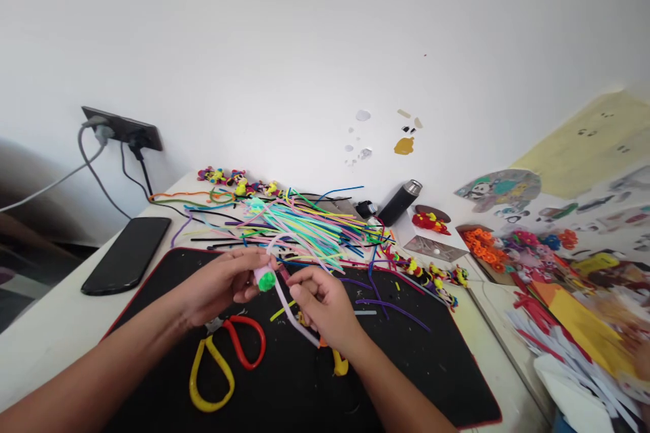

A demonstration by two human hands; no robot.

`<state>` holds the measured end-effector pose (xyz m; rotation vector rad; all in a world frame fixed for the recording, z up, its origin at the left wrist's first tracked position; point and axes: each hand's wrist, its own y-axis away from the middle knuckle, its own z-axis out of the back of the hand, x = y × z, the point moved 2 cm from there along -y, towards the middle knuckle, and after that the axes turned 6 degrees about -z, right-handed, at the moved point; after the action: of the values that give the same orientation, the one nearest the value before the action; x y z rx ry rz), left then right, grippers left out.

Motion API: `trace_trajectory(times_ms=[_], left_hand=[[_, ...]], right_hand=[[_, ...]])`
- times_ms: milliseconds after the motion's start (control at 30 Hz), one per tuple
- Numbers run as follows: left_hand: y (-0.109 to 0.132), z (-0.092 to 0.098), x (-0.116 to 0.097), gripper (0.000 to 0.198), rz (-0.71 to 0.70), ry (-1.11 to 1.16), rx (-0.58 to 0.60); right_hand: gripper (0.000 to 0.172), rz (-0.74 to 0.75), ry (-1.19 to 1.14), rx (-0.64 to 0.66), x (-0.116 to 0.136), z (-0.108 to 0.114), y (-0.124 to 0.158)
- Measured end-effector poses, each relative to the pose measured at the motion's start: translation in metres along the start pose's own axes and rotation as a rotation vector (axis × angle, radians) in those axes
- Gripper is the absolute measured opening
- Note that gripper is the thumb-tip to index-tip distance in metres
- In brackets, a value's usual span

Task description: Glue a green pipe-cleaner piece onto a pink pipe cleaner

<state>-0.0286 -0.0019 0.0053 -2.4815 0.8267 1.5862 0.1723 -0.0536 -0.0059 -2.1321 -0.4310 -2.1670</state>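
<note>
My left hand (223,284) is closed around a small roll of pipe cleaner with a green centre and pale pink outer wrap (265,279). My right hand (325,308) pinches the loose pale pink pipe cleaner strand (292,311) that trails down from the roll. Both hands hover just above a black mat (406,379). A loose heap of coloured pipe cleaners (299,226) lies behind the hands. Scissors with red and yellow handles (223,358) rest on the mat under my left wrist.
A black phone (126,254) lies at the left by a wall socket with cables (122,128). A dark bottle (401,201) lies on its side at the back. Small finished figures (431,277) and paper scraps (573,311) crowd the right.
</note>
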Motion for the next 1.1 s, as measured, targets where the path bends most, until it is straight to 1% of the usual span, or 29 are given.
trace_trajectory(times_ms=[100,167,233,367,533,700,833,967,1100], left_hand=[[0.005,-0.011,0.011,0.035,0.092,0.089,0.043],[0.007,-0.017,0.019,0.035,0.142,0.140,0.093],[0.008,-0.022,0.026,0.035,0.178,0.175,0.141],[0.010,-0.026,0.035,0.032,0.229,0.207,0.184],[0.010,-0.029,0.041,0.031,0.260,0.159,0.209],[0.011,-0.033,0.043,0.030,0.257,0.079,0.246],[0.013,-0.032,0.046,0.029,0.277,0.048,0.272],[0.013,-0.032,0.049,0.032,0.293,-0.013,0.282],[0.013,-0.034,0.052,0.034,0.311,-0.049,0.276]], right_hand=[[0.041,0.037,-0.073,-0.059,0.006,0.004,-0.005],[0.045,0.057,-0.108,-0.071,0.008,0.004,-0.008],[0.046,0.064,-0.134,-0.071,0.009,0.003,-0.010],[0.045,0.069,-0.144,-0.074,0.007,0.001,-0.010],[0.042,0.052,-0.217,-0.055,0.007,0.001,-0.010],[0.041,0.001,-0.286,0.029,0.008,0.004,-0.009],[0.041,-0.042,-0.343,0.088,0.009,0.005,-0.004],[0.044,-0.102,-0.410,0.075,0.011,0.004,-0.002],[0.043,-0.110,-0.454,0.054,0.011,0.003,-0.003]])
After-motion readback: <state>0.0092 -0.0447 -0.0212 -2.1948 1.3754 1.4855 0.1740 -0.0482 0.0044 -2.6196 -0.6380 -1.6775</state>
